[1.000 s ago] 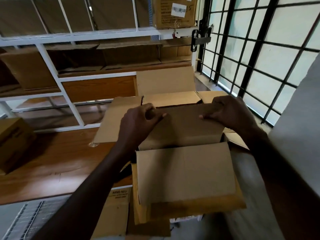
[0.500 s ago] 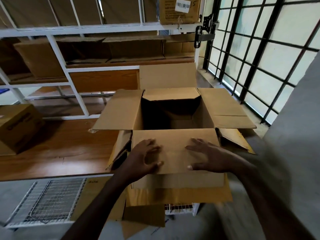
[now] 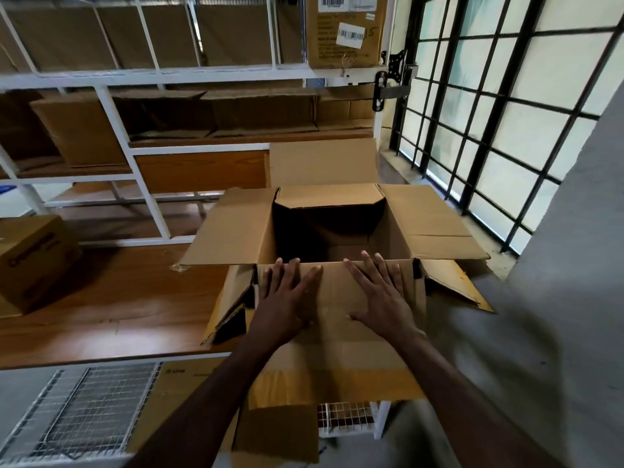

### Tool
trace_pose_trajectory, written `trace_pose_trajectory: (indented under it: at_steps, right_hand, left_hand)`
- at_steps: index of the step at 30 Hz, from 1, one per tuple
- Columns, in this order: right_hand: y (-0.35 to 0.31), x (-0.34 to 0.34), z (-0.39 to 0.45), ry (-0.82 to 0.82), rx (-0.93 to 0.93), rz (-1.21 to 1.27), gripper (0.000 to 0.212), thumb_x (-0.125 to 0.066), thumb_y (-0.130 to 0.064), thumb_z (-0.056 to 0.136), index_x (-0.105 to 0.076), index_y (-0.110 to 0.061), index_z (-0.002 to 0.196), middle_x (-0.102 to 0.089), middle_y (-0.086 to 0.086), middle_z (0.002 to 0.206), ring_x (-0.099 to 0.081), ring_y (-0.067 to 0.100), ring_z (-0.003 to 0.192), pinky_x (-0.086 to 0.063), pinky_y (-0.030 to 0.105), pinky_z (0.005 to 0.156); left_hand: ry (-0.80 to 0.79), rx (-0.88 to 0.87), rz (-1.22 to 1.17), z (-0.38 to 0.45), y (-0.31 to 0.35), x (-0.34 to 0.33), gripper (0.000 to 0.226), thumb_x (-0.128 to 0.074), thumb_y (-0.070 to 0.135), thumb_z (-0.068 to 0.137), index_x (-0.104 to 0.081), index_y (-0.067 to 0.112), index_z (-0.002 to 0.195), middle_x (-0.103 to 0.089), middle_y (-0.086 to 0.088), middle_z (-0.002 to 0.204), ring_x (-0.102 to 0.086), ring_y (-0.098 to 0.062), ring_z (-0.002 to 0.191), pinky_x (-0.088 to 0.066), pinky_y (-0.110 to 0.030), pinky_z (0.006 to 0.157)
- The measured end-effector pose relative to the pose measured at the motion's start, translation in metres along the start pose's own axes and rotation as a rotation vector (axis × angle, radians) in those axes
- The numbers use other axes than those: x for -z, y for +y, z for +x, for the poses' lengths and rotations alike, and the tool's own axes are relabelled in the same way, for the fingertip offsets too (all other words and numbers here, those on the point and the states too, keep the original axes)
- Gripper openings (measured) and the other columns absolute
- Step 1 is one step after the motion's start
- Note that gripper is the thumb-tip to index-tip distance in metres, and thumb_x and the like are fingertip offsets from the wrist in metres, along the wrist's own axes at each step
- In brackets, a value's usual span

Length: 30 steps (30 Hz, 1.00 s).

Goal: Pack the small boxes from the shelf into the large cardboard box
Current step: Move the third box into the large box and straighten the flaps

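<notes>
OK, both your hands are lying flat on the near flap (image 3: 337,319) of the big box (image 3: 398,238), and neither is gripping anything. Your left hand (image 3: 287,298) is pressing palm-down on the flap's left half, fingers straight and spread, tips reaching the fold at the box's near rim. Your right hand (image 3: 381,298) is doing the same on the right half, fingers splayed, thumb sticking out toward the left hand. The two hands are sitting side by side, apart, not touching each other.

The flap is folding outward and down toward you under them. The other three flaps are standing open: left flap (image 3: 233,231) and right flap (image 3: 435,221) spreading out flat, far flap (image 3: 324,163) standing up. The box is sitting open at the right end of the wooden table (image 3: 111,298), its inside dark; can't tell what's in it beyond a bit of cardboard at the bottom.

A small box (image 3: 33,261) is sitting at the table's left edge, well apart from the big box. More cartons (image 3: 81,130) are lying on the white shelf (image 3: 152,77) behind, plus a labelled carton (image 3: 344,32) on top near the window (image 3: 506,96).
</notes>
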State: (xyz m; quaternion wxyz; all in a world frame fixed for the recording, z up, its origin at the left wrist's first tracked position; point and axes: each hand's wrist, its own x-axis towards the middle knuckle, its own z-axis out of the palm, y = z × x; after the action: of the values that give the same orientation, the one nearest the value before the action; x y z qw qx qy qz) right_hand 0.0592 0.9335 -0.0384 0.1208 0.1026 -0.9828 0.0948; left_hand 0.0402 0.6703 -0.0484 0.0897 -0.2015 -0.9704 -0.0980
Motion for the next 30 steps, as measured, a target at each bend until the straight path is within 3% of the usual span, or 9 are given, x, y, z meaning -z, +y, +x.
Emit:
trace_pose_trajectory:
  at_steps: [6,10,16,21,27,30]
  right_hand:
    - [0.006,0.001,-0.002,-0.001,0.012,0.010,0.124,-0.081,-0.068,0.074,-0.003,-0.045,0.168,-0.003,-0.002,0.178,0.009,0.024,0.164,-0.001,0.056,0.131]
    - [0.004,0.015,0.006,-0.026,-0.009,0.094,0.112,-0.074,-0.073,0.078,-0.012,-0.046,0.167,-0.015,-0.006,0.176,0.001,0.021,0.164,0.002,0.055,0.130]
    - [-0.015,0.041,0.026,0.015,-0.071,0.207,0.076,-0.059,-0.070,0.094,-0.040,-0.037,0.160,-0.043,-0.006,0.164,-0.032,0.017,0.155,-0.009,0.055,0.130]
    - [-0.028,0.050,0.043,0.033,-0.118,0.219,0.057,-0.059,-0.050,0.104,-0.047,-0.033,0.157,-0.048,-0.003,0.162,-0.040,0.020,0.150,-0.024,0.046,0.126]
    - [-0.009,0.055,0.085,0.008,-0.057,0.241,0.064,-0.065,-0.056,0.098,-0.051,-0.030,0.154,-0.055,-0.002,0.154,-0.052,0.020,0.140,-0.046,0.040,0.113]
    - [0.011,0.057,0.116,0.005,-0.062,0.211,0.068,-0.064,-0.059,0.096,-0.046,-0.034,0.157,-0.050,-0.003,0.158,-0.050,0.018,0.143,-0.047,0.037,0.110]
  left_hand:
    - [-0.021,-0.005,-0.028,-0.001,0.000,0.006,0.122,-0.081,0.063,0.086,0.009,0.058,0.167,0.016,0.000,0.182,0.024,-0.034,0.165,0.019,-0.054,0.126]
    - [-0.054,-0.007,-0.107,0.008,-0.001,0.022,0.111,-0.072,0.073,0.089,0.000,0.052,0.171,0.002,0.001,0.183,0.014,-0.028,0.167,0.021,-0.049,0.125]
    - [-0.053,-0.014,-0.216,0.031,-0.009,0.049,0.092,-0.054,0.077,0.098,-0.018,0.037,0.173,-0.021,0.001,0.181,-0.006,-0.027,0.169,0.006,-0.049,0.133]
    - [0.029,-0.030,-0.267,0.056,-0.021,0.065,0.082,-0.056,0.068,0.103,-0.027,0.033,0.172,-0.030,0.001,0.178,-0.015,-0.026,0.167,-0.011,-0.047,0.135]
    - [0.131,-0.028,-0.269,0.105,-0.035,0.077,0.076,-0.062,0.057,0.105,-0.034,0.029,0.170,-0.039,-0.001,0.174,-0.023,-0.027,0.165,-0.028,-0.048,0.132]
    - [0.154,-0.021,-0.229,0.137,-0.043,0.075,0.073,-0.065,0.051,0.105,-0.037,0.026,0.168,-0.044,-0.001,0.171,-0.029,-0.030,0.163,-0.030,-0.050,0.131]
